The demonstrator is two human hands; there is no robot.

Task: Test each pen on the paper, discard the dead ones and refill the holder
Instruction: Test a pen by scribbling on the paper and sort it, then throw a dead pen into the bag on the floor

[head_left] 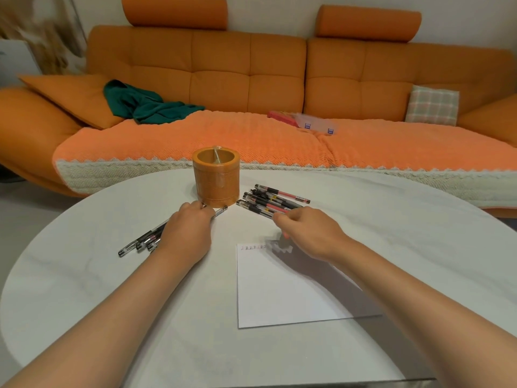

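The left hand lies palm down on the worktop, fingers curled over a pen whose tip sticks out toward the holder. Whether the fingers grip that pen or only rest on it cannot be told. Behind this hand's wrist, a small bunch of pens lies on the worktop, ends pointing left and toward the person.

The right hand hovers over the top edge of the paper, fingers bent and pinched at the near end of the pile. A reddish bit shows under the fingers, blurred; what it holds cannot be told.

The pile, black and red pens lying roughly parallel, sits just right of the holder and touches the right fingertips. The holder, a round orange cup, stands upright between the two hands, a little farther away, with a divider inside. The paper lies below the right hand, with a short row of marks along its top left edge.
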